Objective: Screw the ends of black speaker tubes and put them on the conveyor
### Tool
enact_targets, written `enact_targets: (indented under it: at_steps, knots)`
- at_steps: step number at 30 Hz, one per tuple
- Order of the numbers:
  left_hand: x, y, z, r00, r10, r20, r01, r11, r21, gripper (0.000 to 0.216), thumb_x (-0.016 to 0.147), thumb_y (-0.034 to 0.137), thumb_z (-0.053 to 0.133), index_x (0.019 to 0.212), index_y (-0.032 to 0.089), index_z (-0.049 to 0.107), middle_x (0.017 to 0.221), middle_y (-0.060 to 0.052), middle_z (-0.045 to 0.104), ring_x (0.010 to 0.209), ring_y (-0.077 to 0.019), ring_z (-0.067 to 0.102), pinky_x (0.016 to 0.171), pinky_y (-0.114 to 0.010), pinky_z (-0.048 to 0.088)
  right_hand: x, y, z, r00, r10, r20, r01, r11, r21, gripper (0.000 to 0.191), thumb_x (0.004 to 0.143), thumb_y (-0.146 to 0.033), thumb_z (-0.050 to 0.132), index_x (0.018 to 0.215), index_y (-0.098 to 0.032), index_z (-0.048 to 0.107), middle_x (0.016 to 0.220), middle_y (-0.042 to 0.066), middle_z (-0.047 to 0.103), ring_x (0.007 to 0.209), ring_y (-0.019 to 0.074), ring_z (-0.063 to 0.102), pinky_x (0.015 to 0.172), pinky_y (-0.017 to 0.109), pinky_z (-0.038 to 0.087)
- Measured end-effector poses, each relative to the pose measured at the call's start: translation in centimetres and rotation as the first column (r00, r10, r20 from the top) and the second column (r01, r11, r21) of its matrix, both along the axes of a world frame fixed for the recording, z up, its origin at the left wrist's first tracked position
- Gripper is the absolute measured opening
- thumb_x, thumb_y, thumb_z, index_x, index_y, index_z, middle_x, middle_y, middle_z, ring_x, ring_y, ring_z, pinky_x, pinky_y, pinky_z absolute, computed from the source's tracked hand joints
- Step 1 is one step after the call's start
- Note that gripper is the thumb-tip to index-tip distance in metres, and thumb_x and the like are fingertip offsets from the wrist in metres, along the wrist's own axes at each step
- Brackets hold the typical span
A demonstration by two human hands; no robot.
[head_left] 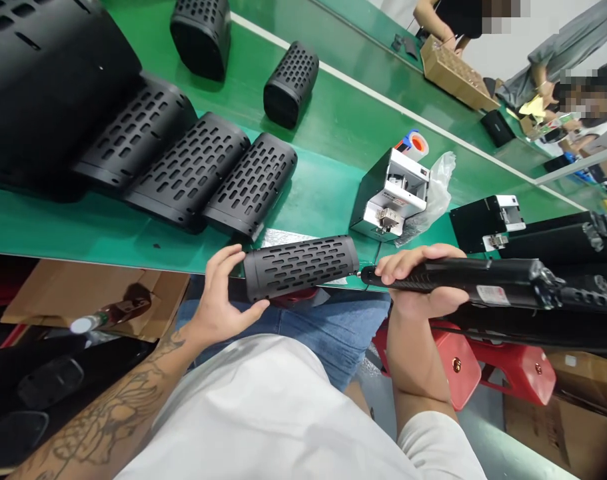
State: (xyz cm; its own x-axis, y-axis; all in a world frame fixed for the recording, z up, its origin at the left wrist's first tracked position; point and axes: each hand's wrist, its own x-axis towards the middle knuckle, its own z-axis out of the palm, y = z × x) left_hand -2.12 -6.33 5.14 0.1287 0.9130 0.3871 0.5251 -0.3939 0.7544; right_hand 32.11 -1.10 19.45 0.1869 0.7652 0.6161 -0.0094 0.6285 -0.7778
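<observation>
My left hand (220, 293) cups the left end of a black perforated cylinder housing (300, 265), which lies sideways at the near edge of the green bench (333, 140). My right hand (423, 280) is wrapped round a black electric screwdriver (483, 283) held level, its tip against the right end of the housing. The screwdriver's body runs off to the right.
Three more perforated housings (188, 167) lie side by side on the bench at left, two others (290, 83) stand farther back. A white screw feeder (393, 197), a black one (486, 220) and a plastic bag sit ahead. Red stool (483, 373), cardboard boxes below. Other people work at the far right.
</observation>
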Motion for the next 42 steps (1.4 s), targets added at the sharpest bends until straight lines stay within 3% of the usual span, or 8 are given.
enact_targets:
  at_steps: [3, 6, 12, 26, 31, 36, 39, 42]
  knots:
    - [-0.5, 0.6, -0.5, 0.995, -0.080, 0.063, 0.091, 0.976, -0.197, 0.116, 0.087, 0.049, 0.099, 0.181, 0.029, 0.034, 0.181, -0.023, 0.046, 0.172, -0.0478, 0.052, 0.141, -0.069, 0.050, -0.4, 0.3, -0.6, 1.000, -0.006, -0.002, 0.005, 0.999, -0.046, 0.057, 0.093, -0.091, 0.078, 0.105, -0.035, 0.071, 0.056, -0.008, 0.060, 0.035, 0.0179, 0.052, 0.041, 0.033, 0.051]
    - [-0.6, 1.2, -0.5, 0.990, -0.115, 0.084, 0.134, 0.951, -0.277, 0.115, 0.088, 0.049, 0.098, 0.181, 0.029, 0.034, 0.178, -0.022, 0.052, 0.166, -0.0447, 0.060, 0.137, -0.064, 0.055, -0.7, 0.5, -0.5, 0.999, 0.036, -0.004, -0.036, 0.999, -0.038, 0.057, 0.092, -0.089, 0.081, 0.098, -0.034, 0.071, 0.055, -0.008, 0.062, 0.033, 0.0175, 0.052, 0.038, 0.033, 0.051]
    - [-1.0, 2.1, -0.5, 0.991, -0.134, 0.025, 0.136, 0.966, -0.221, 0.108, 0.082, 0.049, 0.100, 0.173, 0.029, 0.043, 0.169, -0.018, 0.060, 0.156, -0.0447, 0.067, 0.135, -0.062, 0.058, -0.4, 0.8, -0.2, 0.975, 0.216, 0.046, -0.214, 0.976, -0.039, 0.051, 0.093, -0.077, 0.090, 0.088, -0.031, 0.067, 0.055, -0.009, 0.066, 0.031, 0.0143, 0.055, 0.039, 0.030, 0.056]
    - [-1.7, 3.4, -0.7, 0.983, -0.183, -0.005, 0.179, 0.967, -0.183, 0.112, 0.078, 0.050, 0.101, 0.171, 0.026, 0.044, 0.164, -0.019, 0.063, 0.153, -0.0444, 0.069, 0.134, -0.059, 0.059, -0.6, 0.4, -0.4, 0.927, 0.371, 0.060, -0.371, 0.929, -0.015, 0.034, 0.097, -0.058, 0.088, 0.093, -0.030, 0.070, 0.057, -0.010, 0.063, 0.034, 0.0133, 0.055, 0.043, 0.028, 0.057]
    - [-1.6, 3.4, -1.1, 0.979, -0.205, -0.015, 0.202, 0.970, -0.133, 0.113, 0.086, 0.052, 0.100, 0.179, 0.025, 0.041, 0.169, -0.020, 0.064, 0.156, -0.0449, 0.070, 0.133, -0.059, 0.061, 0.0, 0.5, 0.8, 0.980, 0.200, -0.018, -0.200, 0.979, -0.046, 0.038, 0.099, -0.066, 0.085, 0.097, -0.029, 0.077, 0.056, -0.008, 0.063, 0.035, 0.0142, 0.056, 0.042, 0.029, 0.057]
    - [0.1, 3.3, -1.2, 0.972, -0.234, -0.003, 0.232, 0.969, -0.088, 0.115, 0.086, 0.047, 0.102, 0.181, 0.026, 0.042, 0.170, -0.021, 0.065, 0.155, -0.0454, 0.071, 0.133, -0.060, 0.062, 3.4, 5.9, 2.3, 0.993, -0.095, -0.076, 0.094, 0.995, -0.016, 0.053, 0.094, -0.078, 0.084, 0.100, -0.026, 0.075, 0.054, -0.009, 0.062, 0.032, 0.0148, 0.053, 0.037, 0.029, 0.054]
    - [0.8, 3.2, -1.3, 0.974, -0.227, 0.010, 0.227, 0.974, 0.008, 0.114, 0.087, 0.043, 0.101, 0.182, 0.025, 0.041, 0.168, -0.021, 0.066, 0.153, -0.0452, 0.073, 0.131, -0.061, 0.064, 5.3, 10.0, 1.7, 0.951, -0.297, -0.085, 0.305, 0.948, 0.093, 0.050, 0.098, -0.072, 0.084, 0.099, -0.024, 0.071, 0.056, -0.010, 0.061, 0.036, 0.0127, 0.053, 0.039, 0.027, 0.051]
    - [0.9, 3.1, -1.6, 0.980, -0.196, 0.011, 0.195, 0.978, 0.075, 0.113, 0.088, 0.042, 0.100, 0.182, 0.025, 0.041, 0.164, -0.021, 0.068, 0.150, -0.0455, 0.074, 0.127, -0.060, 0.066, 6.1, 12.5, 0.0, 0.929, -0.368, -0.041, 0.371, 0.924, 0.090, 0.049, 0.097, -0.071, 0.086, 0.094, -0.026, 0.068, 0.055, -0.010, 0.061, 0.037, 0.0143, 0.054, 0.039, 0.028, 0.047]
